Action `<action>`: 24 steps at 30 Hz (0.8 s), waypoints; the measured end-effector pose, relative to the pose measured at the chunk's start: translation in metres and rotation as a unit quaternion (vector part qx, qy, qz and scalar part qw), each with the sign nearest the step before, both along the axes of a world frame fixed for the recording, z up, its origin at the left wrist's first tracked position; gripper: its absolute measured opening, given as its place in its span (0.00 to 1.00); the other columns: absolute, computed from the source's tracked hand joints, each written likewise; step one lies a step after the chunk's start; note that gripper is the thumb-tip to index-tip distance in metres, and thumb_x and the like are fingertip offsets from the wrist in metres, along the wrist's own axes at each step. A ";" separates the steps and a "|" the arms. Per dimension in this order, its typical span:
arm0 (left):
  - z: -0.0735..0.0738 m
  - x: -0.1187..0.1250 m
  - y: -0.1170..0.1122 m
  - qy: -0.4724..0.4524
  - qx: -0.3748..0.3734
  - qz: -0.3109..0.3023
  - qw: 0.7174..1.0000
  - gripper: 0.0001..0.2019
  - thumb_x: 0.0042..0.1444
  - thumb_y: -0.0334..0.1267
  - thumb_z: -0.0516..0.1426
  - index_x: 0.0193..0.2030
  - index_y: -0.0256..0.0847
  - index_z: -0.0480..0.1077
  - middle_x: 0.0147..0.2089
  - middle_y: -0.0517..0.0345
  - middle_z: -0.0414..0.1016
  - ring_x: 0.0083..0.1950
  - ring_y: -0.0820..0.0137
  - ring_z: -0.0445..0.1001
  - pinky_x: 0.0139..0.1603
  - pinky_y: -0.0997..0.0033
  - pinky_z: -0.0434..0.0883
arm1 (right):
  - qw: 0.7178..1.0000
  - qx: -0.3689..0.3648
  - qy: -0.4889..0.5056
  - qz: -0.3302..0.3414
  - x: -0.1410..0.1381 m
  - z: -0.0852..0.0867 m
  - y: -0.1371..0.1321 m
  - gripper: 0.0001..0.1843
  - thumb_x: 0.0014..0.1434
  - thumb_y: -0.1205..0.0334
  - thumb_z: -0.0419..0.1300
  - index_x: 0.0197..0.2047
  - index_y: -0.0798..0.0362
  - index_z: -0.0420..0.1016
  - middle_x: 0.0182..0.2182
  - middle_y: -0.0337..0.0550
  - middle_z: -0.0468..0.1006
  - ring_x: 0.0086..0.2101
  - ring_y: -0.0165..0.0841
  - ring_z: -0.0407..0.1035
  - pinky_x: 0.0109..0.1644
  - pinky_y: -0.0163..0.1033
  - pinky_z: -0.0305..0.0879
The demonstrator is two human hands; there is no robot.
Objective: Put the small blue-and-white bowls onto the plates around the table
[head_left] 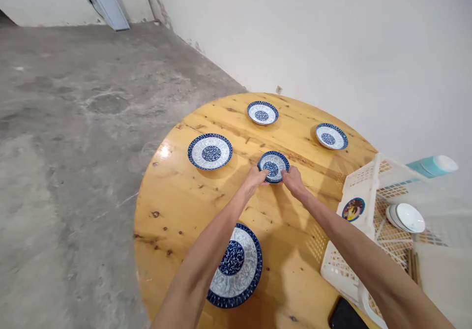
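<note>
A small stack of blue-and-white saucers [273, 163] is near the middle of the round wooden table [173, 211]. On its left rim, my left hand [257, 177] is closed with the thumb on top. Gripping the opposite rim is my right hand [292, 178], thumb also over the edge. Whether the stack touches the tabletop is hard to see. Around it lie larger patterned plates: one at the left [210, 152], one at the back [262, 113] and one at the back right [332, 136]. My left forearm partly covers a near plate [252, 265].
A white plastic basket [350, 176] stands at the table's right side, holding white bowls [410, 218] and thin sticks [413, 265]. Behind it shows a pale blue stack of cups [429, 166]. A black phone [346, 314] lies by the near edge. The white wall [313, 34] rises beyond.
</note>
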State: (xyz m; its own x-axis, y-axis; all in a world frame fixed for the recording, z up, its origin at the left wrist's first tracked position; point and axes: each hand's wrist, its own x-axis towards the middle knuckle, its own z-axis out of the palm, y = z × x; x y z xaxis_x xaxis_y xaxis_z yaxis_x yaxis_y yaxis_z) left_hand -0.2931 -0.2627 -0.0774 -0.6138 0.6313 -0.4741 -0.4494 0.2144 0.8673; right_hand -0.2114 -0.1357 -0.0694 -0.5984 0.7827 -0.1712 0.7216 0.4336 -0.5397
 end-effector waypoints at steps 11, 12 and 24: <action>0.000 -0.016 0.001 -0.026 0.036 -0.048 0.998 0.13 0.55 0.37 0.59 0.47 0.34 0.72 0.45 0.45 0.79 0.43 0.64 0.78 0.42 0.63 0.79 | 0.998 0.028 -0.023 -0.055 -0.009 0.002 -0.004 0.13 0.55 0.61 0.51 0.38 0.57 0.73 0.33 0.54 0.78 0.35 0.44 0.70 0.38 0.42 0.63; 0.001 -0.016 -0.003 -0.030 0.042 -0.056 0.997 0.15 0.57 0.40 0.59 0.49 0.34 0.71 0.46 0.44 0.79 0.43 0.64 0.78 0.42 0.64 0.78 | 0.998 0.026 -0.017 -0.054 -0.007 0.003 -0.006 0.14 0.56 0.59 0.51 0.38 0.57 0.74 0.32 0.54 0.78 0.36 0.44 0.70 0.39 0.43 0.63; 0.017 0.000 -0.217 0.167 0.018 0.207 0.964 0.24 0.53 0.53 0.59 0.48 0.35 0.71 0.42 0.48 0.79 0.41 0.65 0.79 0.44 0.65 0.77 | 0.968 0.006 0.242 -0.065 0.087 0.033 -0.130 0.31 0.59 0.49 0.52 0.61 0.57 0.63 0.58 0.59 0.69 0.51 0.42 0.70 0.50 0.45 0.67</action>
State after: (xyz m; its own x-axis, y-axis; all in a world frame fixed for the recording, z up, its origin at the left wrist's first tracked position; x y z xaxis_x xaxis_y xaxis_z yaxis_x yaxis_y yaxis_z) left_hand -0.2931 -0.4794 -0.0600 -0.9311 0.3122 -0.1887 -0.1846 0.0430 0.9819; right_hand -0.1246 -0.2660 -0.0360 -0.5032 0.8566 0.1140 0.4337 0.3644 -0.8241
